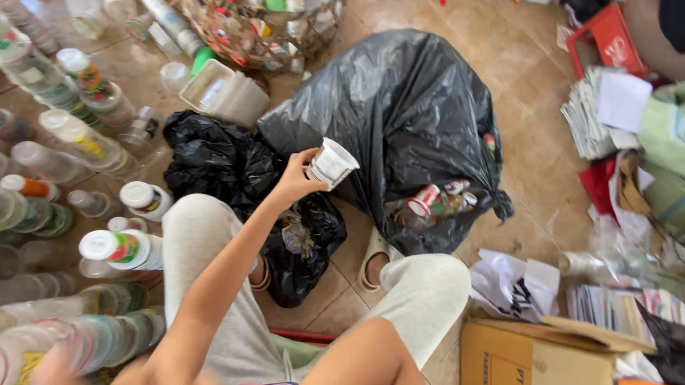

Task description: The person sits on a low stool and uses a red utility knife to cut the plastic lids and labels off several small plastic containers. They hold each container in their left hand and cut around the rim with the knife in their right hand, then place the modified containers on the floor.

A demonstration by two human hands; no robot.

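Soft daylight fills the room, bright and even; it seems to fall from the upper left, where the clear plastic cups point(28, 75) wash out pale; the black bag point(406, 111) catches dull sheen along its folds; shadows stay faint; the bottom edge blurs, the nearest forearm point(359, 368) smeared; the corners bend slightly.

Sunlit tan tiled floor point(526, 146)

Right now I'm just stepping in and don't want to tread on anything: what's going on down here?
A person sits on the tiled floor, left hand holding a small white plastic cup above a big black rubbish bag with cups showing in its opening. The right hand is out of view. Nested stacks of clear cups lie to the left.
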